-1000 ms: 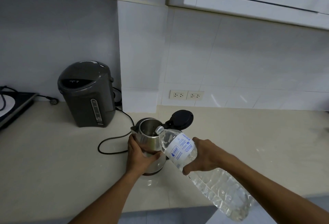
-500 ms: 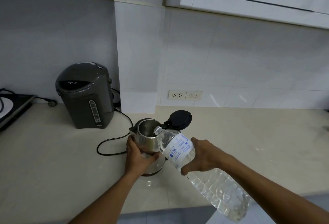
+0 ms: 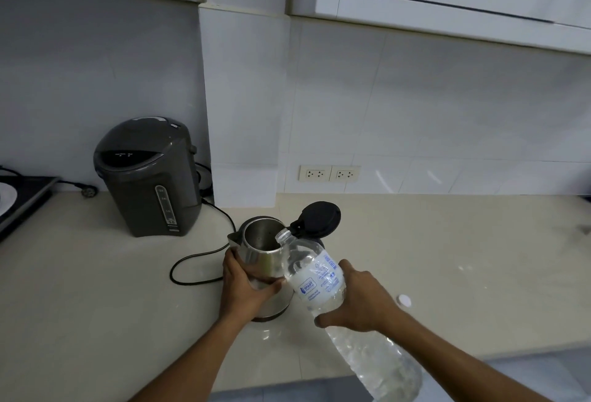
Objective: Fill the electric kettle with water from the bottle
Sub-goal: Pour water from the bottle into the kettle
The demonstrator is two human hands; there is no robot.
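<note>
A steel electric kettle (image 3: 260, 249) stands on the beige counter with its black lid (image 3: 319, 218) flipped up at the right. My left hand (image 3: 246, 289) is wrapped around the kettle's body. My right hand (image 3: 358, 301) grips a large clear water bottle (image 3: 315, 277) by its labelled part. The bottle is tilted, base low toward me, with its uncapped mouth at the kettle's rim. A white bottle cap (image 3: 404, 300) lies on the counter right of my right hand.
A dark grey hot-water dispenser (image 3: 147, 177) stands at the back left, and a black cord (image 3: 198, 257) loops from behind it to the kettle. An induction hob (image 3: 19, 200) sits at the far left. Two wall sockets (image 3: 329, 174) are behind the kettle.
The bottle's mouth has stayed at the kettle's rim, with both hands holding as before. The view has shifted slightly, and the white cap is now visible on the counter.
</note>
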